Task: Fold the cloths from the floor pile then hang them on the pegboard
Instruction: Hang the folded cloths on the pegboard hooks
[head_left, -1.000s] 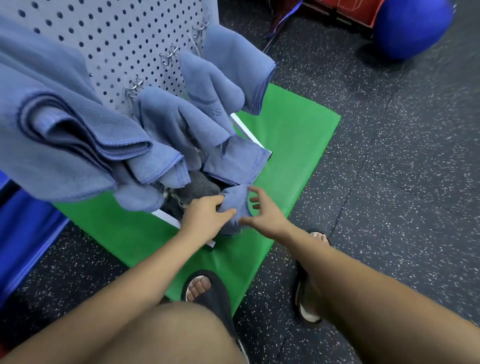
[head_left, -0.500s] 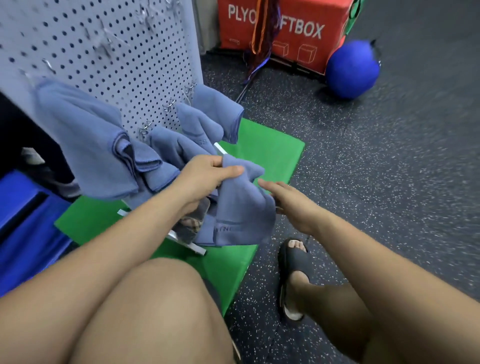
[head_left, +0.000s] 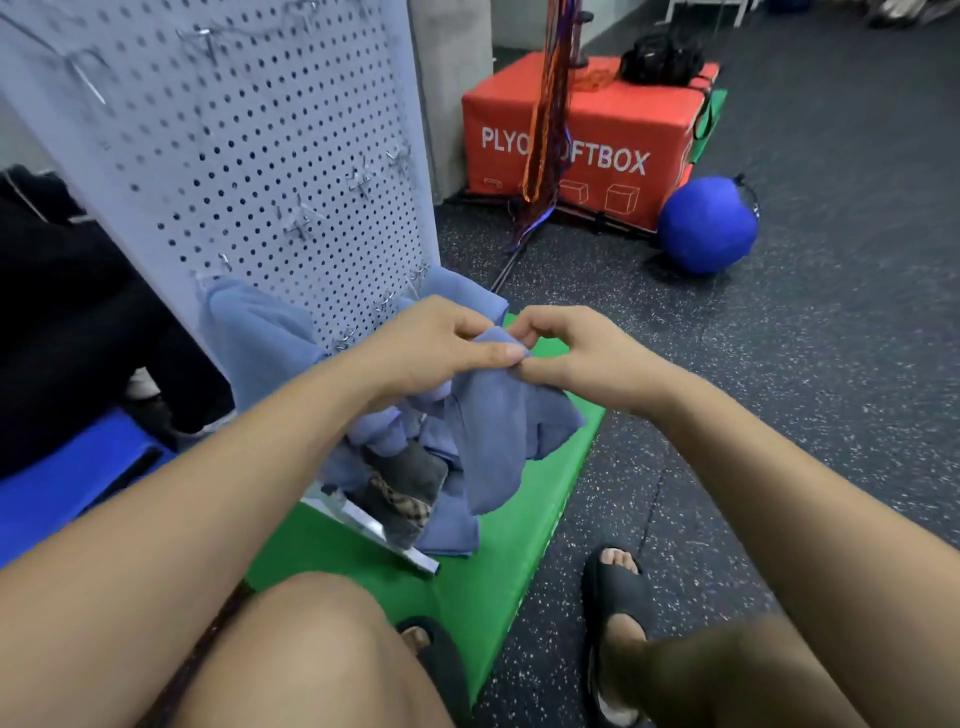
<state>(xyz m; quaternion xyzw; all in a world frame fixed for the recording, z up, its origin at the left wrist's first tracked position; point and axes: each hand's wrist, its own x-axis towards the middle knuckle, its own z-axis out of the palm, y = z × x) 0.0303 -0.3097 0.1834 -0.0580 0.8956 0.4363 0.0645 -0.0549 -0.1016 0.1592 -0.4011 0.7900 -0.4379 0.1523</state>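
Gym — plyo softbox (head_left: 576, 140), blue medicine ball (head_left: 707, 224), speckled rubber floor (head_left: 805, 364)

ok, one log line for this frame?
step: fold | left hand: pinches cloth | right hand: pinches cloth | cloth: hangs over pile | pegboard: this cloth not yet hung

The white perforated pegboard (head_left: 249, 130) runs off the top edge, and its small metal hooks (head_left: 300, 227) are smeared by blur. The thin blue cloth (head_left: 493, 436) has its pinched edge partly hidden between the left hand (head_left: 431, 348) and right hand (head_left: 576, 353). Hanging orange and purple cords (head_left: 550, 104) cover part of the lettering on the red rectangular box (head_left: 623, 124).
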